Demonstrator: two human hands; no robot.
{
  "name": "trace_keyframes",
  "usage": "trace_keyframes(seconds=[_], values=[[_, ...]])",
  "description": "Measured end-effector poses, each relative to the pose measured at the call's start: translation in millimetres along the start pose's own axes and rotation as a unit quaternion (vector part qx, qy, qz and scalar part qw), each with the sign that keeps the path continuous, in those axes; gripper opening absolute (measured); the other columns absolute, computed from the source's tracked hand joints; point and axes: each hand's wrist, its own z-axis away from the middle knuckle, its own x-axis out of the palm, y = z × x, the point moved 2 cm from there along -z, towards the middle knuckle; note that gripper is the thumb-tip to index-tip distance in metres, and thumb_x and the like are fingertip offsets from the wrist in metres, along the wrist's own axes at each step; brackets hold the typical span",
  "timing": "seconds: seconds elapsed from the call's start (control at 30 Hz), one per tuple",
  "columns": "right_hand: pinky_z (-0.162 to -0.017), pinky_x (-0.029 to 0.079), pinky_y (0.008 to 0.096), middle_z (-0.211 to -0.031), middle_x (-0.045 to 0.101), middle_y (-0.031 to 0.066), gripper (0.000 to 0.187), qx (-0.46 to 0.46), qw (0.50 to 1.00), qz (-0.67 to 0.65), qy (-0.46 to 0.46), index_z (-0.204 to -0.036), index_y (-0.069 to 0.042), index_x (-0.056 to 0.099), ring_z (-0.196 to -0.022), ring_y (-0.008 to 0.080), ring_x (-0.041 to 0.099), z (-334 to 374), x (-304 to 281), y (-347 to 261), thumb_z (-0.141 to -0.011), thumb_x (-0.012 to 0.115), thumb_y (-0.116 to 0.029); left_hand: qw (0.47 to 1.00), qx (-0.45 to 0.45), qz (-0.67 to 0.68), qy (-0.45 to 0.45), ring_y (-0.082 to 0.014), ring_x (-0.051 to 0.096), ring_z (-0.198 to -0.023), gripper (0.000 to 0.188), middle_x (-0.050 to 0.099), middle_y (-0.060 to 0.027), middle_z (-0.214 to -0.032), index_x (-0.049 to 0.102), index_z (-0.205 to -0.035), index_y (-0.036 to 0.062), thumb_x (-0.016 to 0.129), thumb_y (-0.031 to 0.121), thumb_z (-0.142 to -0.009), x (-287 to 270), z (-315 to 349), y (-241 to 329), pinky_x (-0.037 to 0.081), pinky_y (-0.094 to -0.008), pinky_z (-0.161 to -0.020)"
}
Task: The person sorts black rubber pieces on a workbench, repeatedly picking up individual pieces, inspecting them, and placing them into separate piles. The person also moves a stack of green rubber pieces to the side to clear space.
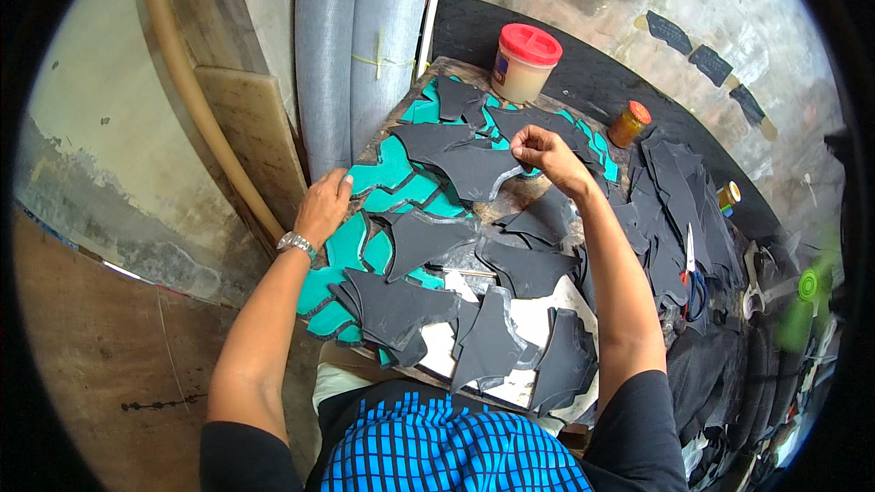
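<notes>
Rough plastered walls enclose a small work surface (pixel 547 196) covered in overlapping dark grey cut pieces (pixel 401 305) and teal pieces (pixel 401 191). Left hand (pixel 324 208) lies flat, fingers spread, on the teal pieces at the left edge, apparently steadying them. Right hand (pixel 540 153) pinches the edge of a dark grey piece (pixel 469 169) near the far edge, seemingly to lift it. A red-lidded jar (pixel 524 62) stands at the far edge.
</notes>
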Motion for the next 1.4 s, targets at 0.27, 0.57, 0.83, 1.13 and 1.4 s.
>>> trace_keyframes(seconds=[0.27, 0.57, 0.83, 1.13, 1.4], values=[[-0.067, 0.046, 0.0263, -0.085, 0.063, 0.0017, 0.021, -0.006, 0.989, -0.031, 0.144, -0.110, 0.002, 0.065, -0.076, 0.0103, 0.055, -70.6, 38.7, 8.3, -0.093, 0.061, -0.008, 1.000, -0.010, -0.016, -0.005, -0.0457, 0.059, -0.099, 0.039, 0.063, -0.0290, -0.106, 0.060, -0.113, -0.0014, 0.043, 0.031, -0.100, 0.9, -0.2, -0.8, 0.046, -0.0493, -0.086], [-0.086, 0.050, 0.0430, -0.101, 0.065, 0.0245, 0.030, -0.034, 0.941, 0.303, 0.148, -0.103, 0.002, 0.064, -0.097, 0.0367, 0.064, -86.3, 61.7, -4.7, -0.082, 0.073, -0.018, 1.000, -0.009, -0.005, -0.012, -0.0455, 0.059, -0.099, 0.040, 0.063, -0.0290, -0.105, 0.061, -0.111, -0.0020, 0.043, 0.032, -0.100, 0.9, -0.7, -2.5, 0.047, -0.0493, -0.086], [-0.055, 0.046, 0.0237, -0.076, 0.060, 0.0004, 0.017, 0.000, 0.983, -0.157, 0.100, -0.097, -0.005, 0.059, -0.064, 0.0108, 0.056, -56.9, 48.2, -37.1, -0.088, 0.072, -0.013, 1.000, -0.007, 0.003, -0.011, -0.0456, 0.058, -0.105, 0.045, 0.062, -0.0293, -0.112, 0.059, -0.118, -0.0026, 0.041, 0.035, -0.101, -1.3, 0.5, 1.2, 0.046, -0.0486, -0.090], [-0.090, 0.048, 0.0432, -0.111, 0.059, 0.0227, 0.039, -0.057, 0.858, 0.464, 0.215, -0.117, -0.004, 0.066, -0.102, 0.0402, 0.057, -38.2, 67.4, -8.3, -0.082, 0.072, -0.020, 1.000, 0.004, -0.005, 0.004, -0.0452, 0.057, -0.111, 0.049, 0.061, -0.0292, -0.119, 0.056, -0.125, -0.0035, 0.041, 0.037, -0.102, -0.3, 0.8, 0.5, 0.045, -0.0464, -0.095], [-0.094, 0.045, 0.0432, -0.112, 0.060, 0.0217, 0.027, 0.035, 0.972, 0.189, 0.133, -0.102, -0.002, 0.060, -0.111, 0.0346, 0.055, -35.1, 42.3, 0.3, -0.082, 0.073, -0.015, 1.000, 0.004, -0.012, -0.001, -0.0461, 0.059, -0.101, 0.047, 0.062, -0.0311, -0.109, 0.060, -0.118, -0.0041, 0.042, 0.036, -0.101, 1.0, -1.0, -2.8, 0.047, -0.0484, -0.089]])
